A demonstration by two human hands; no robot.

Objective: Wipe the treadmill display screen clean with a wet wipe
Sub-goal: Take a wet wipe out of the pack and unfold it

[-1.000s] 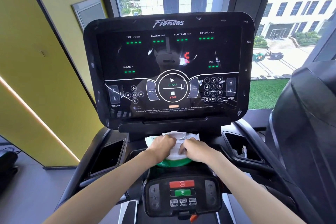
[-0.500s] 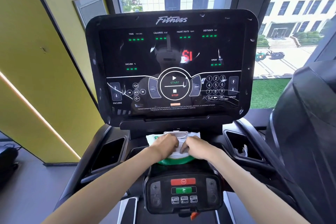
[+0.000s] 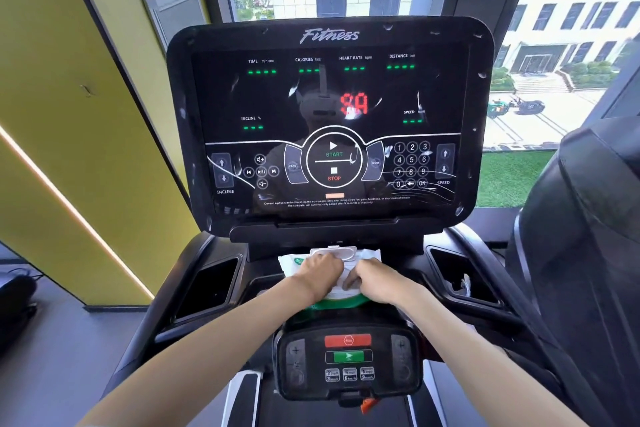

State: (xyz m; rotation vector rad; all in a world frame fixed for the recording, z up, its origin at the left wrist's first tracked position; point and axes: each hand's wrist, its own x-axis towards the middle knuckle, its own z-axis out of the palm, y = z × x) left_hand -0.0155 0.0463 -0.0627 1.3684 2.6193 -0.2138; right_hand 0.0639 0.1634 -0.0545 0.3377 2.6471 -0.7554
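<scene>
The black treadmill display screen stands upright in front of me, streaked with white smudges and lit with green dashes and red digits. Just below it, on the console ledge, lies a white and green pack of wet wipes with its plastic lid flipped up. My left hand presses down on the pack. My right hand pinches at the pack's opening beside it. Whether a wipe is between those fingers is hidden.
Two open cup pockets flank the ledge, the left pocket and the right pocket, which holds a scrap. A lower control pad with red and green buttons sits near me. A second black machine stands at the right, a yellow wall at the left.
Both hands stay on the wipe pack with only slight finger movement. The red digits on the screen have changed. My view has shifted slightly.
</scene>
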